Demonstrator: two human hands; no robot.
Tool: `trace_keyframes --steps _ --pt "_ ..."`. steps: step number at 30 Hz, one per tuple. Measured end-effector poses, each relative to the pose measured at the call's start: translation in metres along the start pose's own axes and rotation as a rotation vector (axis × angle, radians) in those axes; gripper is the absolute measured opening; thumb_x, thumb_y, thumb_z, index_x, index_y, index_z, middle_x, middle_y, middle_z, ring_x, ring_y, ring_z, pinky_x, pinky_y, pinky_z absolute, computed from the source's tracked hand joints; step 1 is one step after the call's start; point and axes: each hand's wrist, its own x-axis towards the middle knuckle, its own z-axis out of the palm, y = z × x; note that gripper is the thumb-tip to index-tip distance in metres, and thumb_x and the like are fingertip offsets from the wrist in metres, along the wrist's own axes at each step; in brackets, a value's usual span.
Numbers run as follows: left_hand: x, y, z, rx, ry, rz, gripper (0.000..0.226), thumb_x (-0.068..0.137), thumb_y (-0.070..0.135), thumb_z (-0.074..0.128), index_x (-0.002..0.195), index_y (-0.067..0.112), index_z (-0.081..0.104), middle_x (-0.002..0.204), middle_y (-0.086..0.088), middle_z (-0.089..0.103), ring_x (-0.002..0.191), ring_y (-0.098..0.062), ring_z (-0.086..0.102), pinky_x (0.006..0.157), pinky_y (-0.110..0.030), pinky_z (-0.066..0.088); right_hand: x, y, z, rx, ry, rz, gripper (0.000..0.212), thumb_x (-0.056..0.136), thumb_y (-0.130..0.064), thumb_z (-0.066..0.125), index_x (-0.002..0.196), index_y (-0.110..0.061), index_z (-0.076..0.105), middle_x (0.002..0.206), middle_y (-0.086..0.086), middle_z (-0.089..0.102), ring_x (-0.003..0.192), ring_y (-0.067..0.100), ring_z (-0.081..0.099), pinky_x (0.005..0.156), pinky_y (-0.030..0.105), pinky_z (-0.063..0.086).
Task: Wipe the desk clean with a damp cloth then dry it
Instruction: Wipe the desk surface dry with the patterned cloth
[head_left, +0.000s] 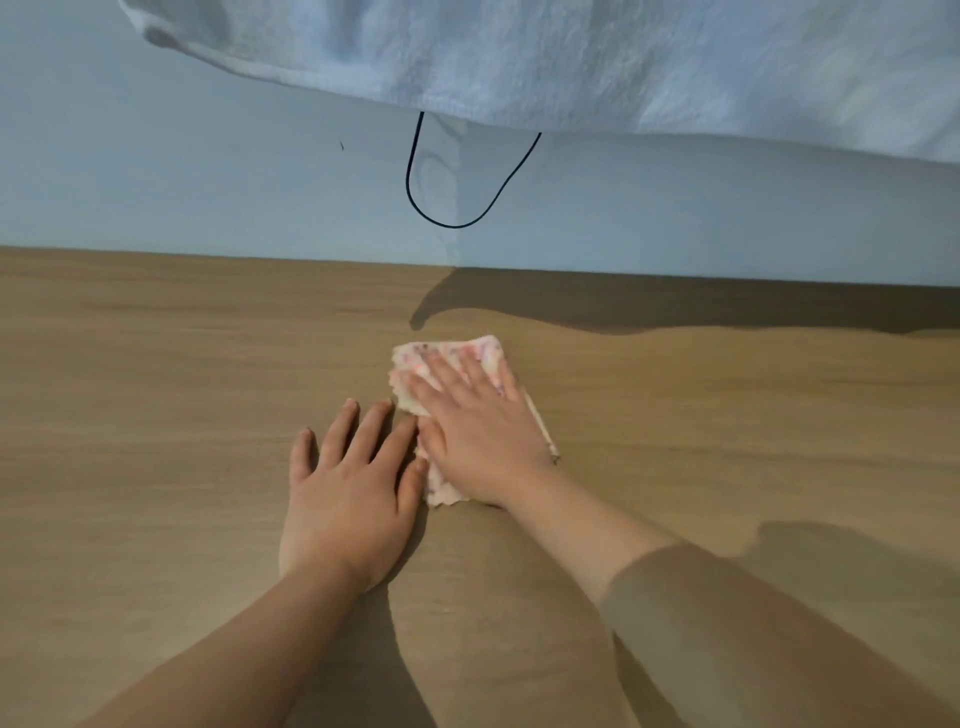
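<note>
Your left hand (353, 488) lies flat, fingers straight, just left of the cloth (410, 356); your right hand (478, 441) presses open-palmed on it. Bare desk (156, 389) spreads either side; the wall (208, 197) stands beyond.

"That bench (156, 389) is looking like wood to me, matt, with a faint grain running along it."

"Yes, it's reading dull and smooth all over. The cloth (447, 347) on it is looking soft and fuzzy, and it's fraying at the edges."

"The white towel (571, 62) hanging above is showing a nubbly terry pile."

"And the black cord (410, 176) under it is looking smooth, rubber or plastic. The wall (156, 182) is showing flat matt paint, and the sleeve (727, 623) is looking like thin, smooth fabric."
</note>
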Motion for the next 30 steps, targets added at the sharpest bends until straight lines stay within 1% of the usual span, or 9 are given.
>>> trace_keyframes --steps 3,7,9,12,14,16,22,27,30 --pt "0.0 0.0 0.001 0.018 0.004 0.006 0.07 0.084 0.052 -0.003 0.143 0.037 0.029 0.152 0.007 0.026 0.143 -0.02 0.011 0.113 -0.048 0.008 -0.028 0.02 -0.003 -0.059 -0.027 0.022 0.053 0.1 -0.045 0.013 0.148 -0.031 -0.004 0.155 -0.009 -0.013 0.143 0.016 -0.013 0.112 0.042 -0.013" --pt "0.0 -0.002 0.002 0.032 0.001 0.006 0.071 0.081 0.054 -0.009 0.146 0.04 0.014 0.155 0.009 0.015 0.144 -0.017 0.002 0.114 -0.046 0.004 -0.056 0.121 -0.013 0.023 -0.031 0.569 0.054 0.098 -0.044 0.008 0.149 -0.029 -0.004 0.157 -0.006 -0.01 0.144 0.02 -0.008 0.115 0.046 -0.006" --pt "0.0 -0.001 0.001 0.043 -0.004 -0.002 0.062 0.087 0.053 -0.002 0.146 0.04 0.013 0.155 0.009 0.014 0.144 -0.017 0.001 0.114 -0.046 0.004 -0.07 0.117 -0.016 -0.002 -0.014 0.641 0.059 0.094 -0.044 0.004 0.149 -0.024 -0.001 0.158 -0.001 -0.005 0.144 0.024 -0.004 0.115 0.049 -0.002" --pt "0.0 0.0 0.002 0.059 -0.001 -0.012 0.055 0.093 0.046 0.002 0.146 0.04 0.013 0.155 0.009 0.014 0.144 -0.017 0.001 0.114 -0.046 0.004 -0.095 0.045 -0.012 -0.142 0.011 0.261 0.076 0.081 -0.049 0.012 0.148 -0.014 0.015 0.155 0.009 0.012 0.14 0.033 0.015 0.112 0.053 0.011" --pt "-0.002 0.001 0.001 0.051 0.014 -0.009 0.059 0.09 0.047 0.002 0.146 0.038 0.018 0.154 0.008 0.019 0.144 -0.018 0.005 0.114 -0.047 0.006 -0.127 0.008 0.001 -0.119 0.004 -0.022 0.063 0.093 -0.048 0.026 0.146 -0.015 0.026 0.153 0.005 0.023 0.139 0.029 0.025 0.111 0.051 0.021" --pt "-0.002 0.001 0.002 0.065 0.01 0.0 0.066 0.085 0.051 -0.001 0.145 0.037 0.022 0.154 0.007 0.022 0.143 -0.02 0.008 0.113 -0.047 0.008 -0.14 0.018 0.002 -0.081 -0.026 -0.038 0.054 0.098 -0.045 0.018 0.146 -0.021 0.028 0.152 0.0 0.025 0.139 0.025 0.026 0.109 0.046 0.018" --pt "-0.002 0.004 0.0 0.122 0.035 0.001 0.062 0.086 0.05 0.012 0.138 0.03 0.041 0.145 0.0 0.04 0.138 -0.027 0.027 0.106 -0.047 0.023 -0.131 0.084 -0.008 0.044 -0.004 0.691 0.056 0.097 -0.044 0.007 0.148 -0.029 -0.008 0.156 -0.005 -0.014 0.143 0.022 -0.012 0.115 0.046 -0.006" --pt "-0.01 0.006 0.002 0.048 0.09 0.083 0.048 0.091 0.033 0.029 0.115 0.005 0.06 0.115 -0.019 0.059 0.114 -0.043 0.048 0.09 -0.052 0.041 -0.185 -0.044 0.004 0.073 -0.069 0.031 0.054 0.097 -0.048 0.006 0.144 -0.03 -0.013 0.151 -0.007 -0.022 0.139 0.024 -0.025 0.11 0.044 -0.021" --pt "-0.024 0.015 0.003 -0.016 0.061 0.01 0.043 0.097 0.026 0.037 0.134 0.007 0.046 0.14 -0.015 0.043 0.134 -0.037 0.029 0.108 -0.051 0.023 -0.216 -0.012 0.002 -0.019 -0.109 0.076 0.053 0.096 -0.051 -0.001 0.142 -0.033 -0.019 0.148 -0.009 -0.03 0.135 0.02 -0.032 0.111 0.041 -0.021"
